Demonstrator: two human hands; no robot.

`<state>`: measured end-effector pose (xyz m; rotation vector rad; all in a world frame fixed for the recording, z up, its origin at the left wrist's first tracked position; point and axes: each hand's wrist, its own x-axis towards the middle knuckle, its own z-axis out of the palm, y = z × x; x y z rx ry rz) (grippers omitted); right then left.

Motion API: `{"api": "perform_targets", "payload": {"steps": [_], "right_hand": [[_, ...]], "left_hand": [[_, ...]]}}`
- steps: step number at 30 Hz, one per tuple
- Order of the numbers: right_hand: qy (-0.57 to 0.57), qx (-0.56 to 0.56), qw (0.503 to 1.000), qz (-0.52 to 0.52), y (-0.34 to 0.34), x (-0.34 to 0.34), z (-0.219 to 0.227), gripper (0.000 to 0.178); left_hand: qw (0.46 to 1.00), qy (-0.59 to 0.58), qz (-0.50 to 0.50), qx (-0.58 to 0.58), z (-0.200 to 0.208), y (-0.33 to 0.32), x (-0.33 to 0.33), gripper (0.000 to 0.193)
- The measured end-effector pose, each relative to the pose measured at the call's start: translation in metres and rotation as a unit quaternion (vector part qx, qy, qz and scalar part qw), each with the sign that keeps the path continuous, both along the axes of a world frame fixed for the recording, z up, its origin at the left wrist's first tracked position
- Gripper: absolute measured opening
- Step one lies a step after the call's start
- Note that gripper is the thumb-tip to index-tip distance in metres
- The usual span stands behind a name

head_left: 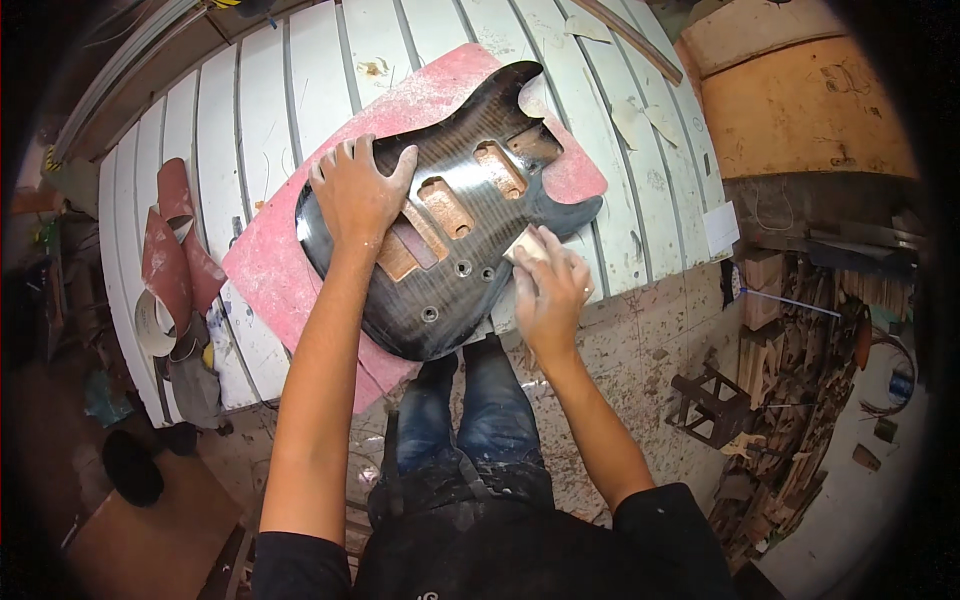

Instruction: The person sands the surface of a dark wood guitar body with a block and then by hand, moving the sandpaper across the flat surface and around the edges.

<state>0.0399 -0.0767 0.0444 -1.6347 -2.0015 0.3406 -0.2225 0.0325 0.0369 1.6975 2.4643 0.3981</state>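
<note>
A dark, glossy electric guitar body with striped wood grain lies on a dusty pink mat, its horns pointing up and to the right. Bare wood shows in its pickup cavities, and several round holes sit near its lower edge. My left hand lies flat on the upper left part of the body, fingers spread. Against the near right edge of the body, my right hand grips a small pale sanding block. Whitish dust coats both hands.
A white slatted table carries the mat. Bent reddish sandpaper sheets and a grey cloth are at its left side. Scraps of paper and a wooden strip lie at the far right. A dark stool stands on the floor.
</note>
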Motion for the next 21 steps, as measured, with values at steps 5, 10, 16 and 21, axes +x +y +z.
{"api": "perform_targets", "payload": {"steps": [5, 10, 16, 21], "right_hand": [[-0.004, -0.019, 0.999, 0.044, -0.060, -0.014, 0.009, 0.029], [-0.008, -0.011, 0.998, 0.067, -0.036, -0.001, 0.000, 0.031], [-0.010, -0.007, 1.000, -0.003, -0.023, -0.007, 0.002, 0.028], [-0.007, -0.030, 0.995, 0.090, -0.064, -0.009, 0.008, 0.027]], "left_hand": [[1.000, 0.009, 0.001, 0.007, -0.002, 0.000, -0.001, 0.076], [1.000, 0.019, -0.001, 0.023, -0.003, -0.001, -0.001, 0.075], [0.999, 0.026, -0.002, 0.030, -0.005, 0.000, -0.002, 0.074], [1.000, 0.016, -0.001, 0.020, -0.004, 0.000, -0.001, 0.074]]}}
